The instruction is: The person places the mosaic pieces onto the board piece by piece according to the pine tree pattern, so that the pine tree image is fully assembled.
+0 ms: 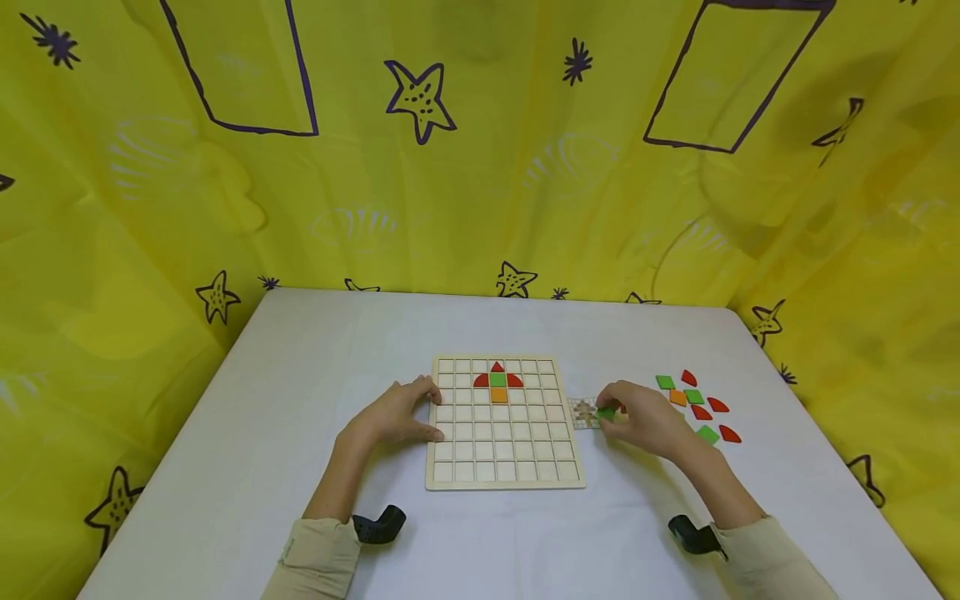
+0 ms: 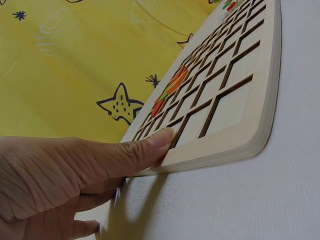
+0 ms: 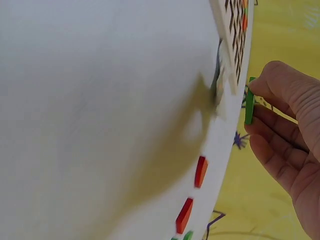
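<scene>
Looks like we're mid-build: right hand [image 1: 643,419] pinching a green tile [image 1: 605,412] right of the grid board [image 1: 504,451], left hand [image 1: 393,414] spread against the board's left edge. Next probably needs careful square-on seating.

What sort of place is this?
Probably a makeshift tabletop recording booth: yellow fabric curtains with dark starfish drawings stand behind and on both sides of a white rectangular table, which holds a pale wooden grid board.

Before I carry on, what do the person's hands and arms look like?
The left hand and right hand are ungloved. The left sleeve and right sleeve are beige. The left wrist camera and right wrist camera are black, with bent housings.
</scene>
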Motion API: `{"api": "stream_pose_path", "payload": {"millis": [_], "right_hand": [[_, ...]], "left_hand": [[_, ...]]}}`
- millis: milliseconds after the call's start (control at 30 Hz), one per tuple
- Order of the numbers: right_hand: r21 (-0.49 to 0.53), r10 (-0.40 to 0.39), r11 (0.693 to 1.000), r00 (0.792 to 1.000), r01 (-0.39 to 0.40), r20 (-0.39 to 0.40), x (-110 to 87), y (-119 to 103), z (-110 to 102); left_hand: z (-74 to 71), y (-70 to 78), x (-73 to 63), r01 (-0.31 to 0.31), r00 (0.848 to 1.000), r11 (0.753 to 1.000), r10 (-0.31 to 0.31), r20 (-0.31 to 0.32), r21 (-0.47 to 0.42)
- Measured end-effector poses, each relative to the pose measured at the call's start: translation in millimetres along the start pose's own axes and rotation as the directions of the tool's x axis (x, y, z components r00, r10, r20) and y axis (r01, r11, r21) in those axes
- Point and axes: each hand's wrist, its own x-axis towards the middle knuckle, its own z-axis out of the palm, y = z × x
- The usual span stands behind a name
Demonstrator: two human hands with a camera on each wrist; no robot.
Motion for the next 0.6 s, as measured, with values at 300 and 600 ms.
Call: {"api": "stream_pose_path", "payload": {"millis": [300,600], "right_hand": [[0.03,-0.122,0.992,0.993,0.122,0.0,29.2,-26,12],[0.04,-0.12,0.992,0.99,0.117,0.068,56.7,-45,27]], "left_hand": [[-1.6,-0.3,-0.2,-0.044,0.999,0.999,0.044,0.004,0.005],[-1.8,-1.4,0.3,-0.056,0.998,0.998,0.056,0.001,0.0]]}}
